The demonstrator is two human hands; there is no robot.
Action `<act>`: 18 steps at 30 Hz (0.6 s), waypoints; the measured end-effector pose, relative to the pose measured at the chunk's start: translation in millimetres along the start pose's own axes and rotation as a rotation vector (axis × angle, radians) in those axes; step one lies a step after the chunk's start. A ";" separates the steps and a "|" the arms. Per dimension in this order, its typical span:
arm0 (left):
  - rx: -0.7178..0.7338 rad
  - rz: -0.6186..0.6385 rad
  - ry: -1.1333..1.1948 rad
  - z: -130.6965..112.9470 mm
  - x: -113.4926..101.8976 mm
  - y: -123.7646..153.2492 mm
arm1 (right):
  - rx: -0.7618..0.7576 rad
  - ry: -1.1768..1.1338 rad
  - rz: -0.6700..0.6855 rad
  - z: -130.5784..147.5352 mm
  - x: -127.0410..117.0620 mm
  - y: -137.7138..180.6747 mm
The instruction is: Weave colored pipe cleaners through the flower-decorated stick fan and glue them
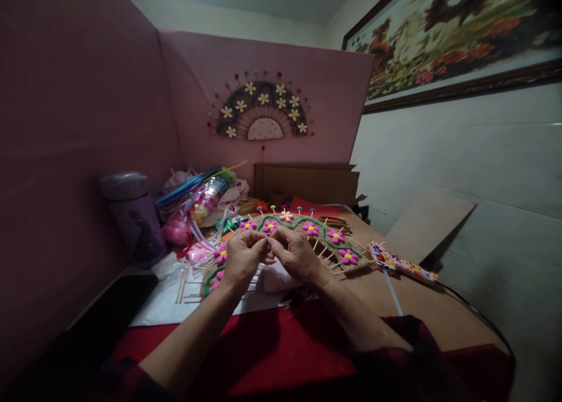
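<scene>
Counts: 2 hands, left hand (240,257) and right hand (295,253). 2 fan crafts: one on table (439,314), one on pink wall (262,110). 1 purple bottle (132,215) at table's left edge. 1 framed picture (452,36). 1 cardboard box (307,182) at far edge.

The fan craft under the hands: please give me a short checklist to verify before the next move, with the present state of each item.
1. Both hands meet over the fan craft: ok, left hand and right hand touch at the fingertips.
2. What the fingers pinch: cannot tell, too small and dark.
3. Pink flowers sit along the green trim: ok.
4. Fan craft lies flat on the table: ok.
5. Patterned tool lies apart from the hands: ok, to the right.
6. Purple bottle stands upright, away from the hands: ok.
</scene>
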State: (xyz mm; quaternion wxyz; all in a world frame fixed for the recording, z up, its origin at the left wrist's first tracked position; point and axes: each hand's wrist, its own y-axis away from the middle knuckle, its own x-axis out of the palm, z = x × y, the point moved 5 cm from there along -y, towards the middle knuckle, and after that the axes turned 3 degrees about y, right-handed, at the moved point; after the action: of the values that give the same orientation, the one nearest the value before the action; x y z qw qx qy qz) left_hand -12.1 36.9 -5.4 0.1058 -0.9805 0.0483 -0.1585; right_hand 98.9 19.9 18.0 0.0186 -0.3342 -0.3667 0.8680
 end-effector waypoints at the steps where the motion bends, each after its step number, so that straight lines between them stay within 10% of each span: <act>1: 0.011 -0.014 -0.024 1.1 0.0 0.2 | 0.010 0.003 -0.006 -0.4 1.9 1.0; 8: 0.232 -0.140 -0.288 -1.1 -3.2 2.6 | -0.067 0.146 -0.082 4.9 7.0 6.7; 18: 0.077 -0.028 -0.007 1.0 -2.8 -1.9 | 0.077 -0.059 -0.062 -6.5 3.8 1.4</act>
State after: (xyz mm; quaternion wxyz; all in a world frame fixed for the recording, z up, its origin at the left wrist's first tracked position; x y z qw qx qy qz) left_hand -14.4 39.3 -6.8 0.1413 -0.9768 0.0280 -0.1582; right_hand 100.1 24.0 11.6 0.0477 -0.2960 -0.3439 0.8899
